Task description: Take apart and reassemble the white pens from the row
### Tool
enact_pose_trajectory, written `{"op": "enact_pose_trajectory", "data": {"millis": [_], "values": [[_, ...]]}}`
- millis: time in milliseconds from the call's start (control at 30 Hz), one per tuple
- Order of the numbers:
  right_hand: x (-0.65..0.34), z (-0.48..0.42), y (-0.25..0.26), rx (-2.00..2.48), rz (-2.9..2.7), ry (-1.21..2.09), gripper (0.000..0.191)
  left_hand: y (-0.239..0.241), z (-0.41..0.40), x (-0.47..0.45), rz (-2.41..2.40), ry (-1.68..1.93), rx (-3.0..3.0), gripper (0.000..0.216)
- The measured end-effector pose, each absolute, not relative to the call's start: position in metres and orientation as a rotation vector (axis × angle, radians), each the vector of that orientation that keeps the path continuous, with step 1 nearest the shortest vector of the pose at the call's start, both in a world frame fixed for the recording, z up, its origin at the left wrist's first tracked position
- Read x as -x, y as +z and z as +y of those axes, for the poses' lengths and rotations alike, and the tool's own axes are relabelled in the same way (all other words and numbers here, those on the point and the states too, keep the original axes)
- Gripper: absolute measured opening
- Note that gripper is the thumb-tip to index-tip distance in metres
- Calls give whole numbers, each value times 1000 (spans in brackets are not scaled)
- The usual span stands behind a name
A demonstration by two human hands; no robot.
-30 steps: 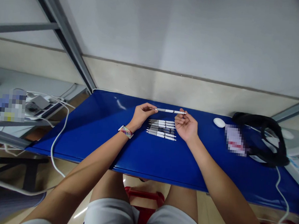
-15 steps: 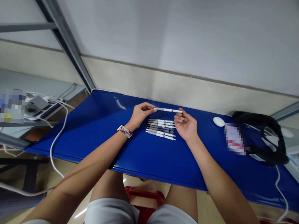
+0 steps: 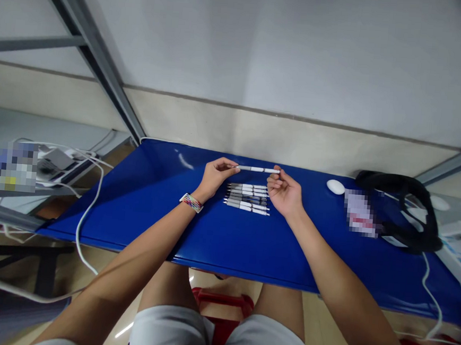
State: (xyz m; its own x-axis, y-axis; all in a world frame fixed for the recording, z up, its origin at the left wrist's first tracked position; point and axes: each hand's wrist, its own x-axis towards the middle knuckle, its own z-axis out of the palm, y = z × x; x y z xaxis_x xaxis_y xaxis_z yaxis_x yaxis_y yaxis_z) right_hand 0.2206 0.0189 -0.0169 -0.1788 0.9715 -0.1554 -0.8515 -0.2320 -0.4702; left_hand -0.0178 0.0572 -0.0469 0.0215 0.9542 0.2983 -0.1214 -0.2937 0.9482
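A white and grey pen (image 3: 258, 169) is held level above the blue table by both hands, one at each end. My left hand (image 3: 216, 175) pinches its left, grey end between thumb and fingers. At the other end, the fingertips of my right hand (image 3: 287, 192) close on the pen's white tip. Just below it, several similar pens (image 3: 246, 197) lie side by side on the table, their points to the left. The right fingers partly cover the right ends of the upper ones.
The blue table (image 3: 225, 241) runs along a wall. To the right are a white oval object (image 3: 335, 187), a blurred-out packet (image 3: 358, 213) and a black headband-like strap (image 3: 434, 215). A white cable (image 3: 85, 219) hangs over the left edge, near a grey metal frame post (image 3: 114, 78).
Both hands keep the pen in nearly the same place and pose. The whole view has shifted very slightly; the row of pens is unchanged.
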Motion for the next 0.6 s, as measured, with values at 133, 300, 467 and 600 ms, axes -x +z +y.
{"op": "enact_pose_trajectory", "data": {"millis": [133,300,467,600], "values": [[-222,19,-17,489,-315,1761,15,-45,56,18,929,1452,-1345,30],[-221,20,-18,486,-303,1765,10,-43,55,18,921,1465,-1331,29],[-219,20,-18,469,-297,1751,11,-46,56,17,937,1440,-1354,30],[-219,23,-21,516,-369,1715,19,-47,55,16,922,1430,-1385,28]]}}
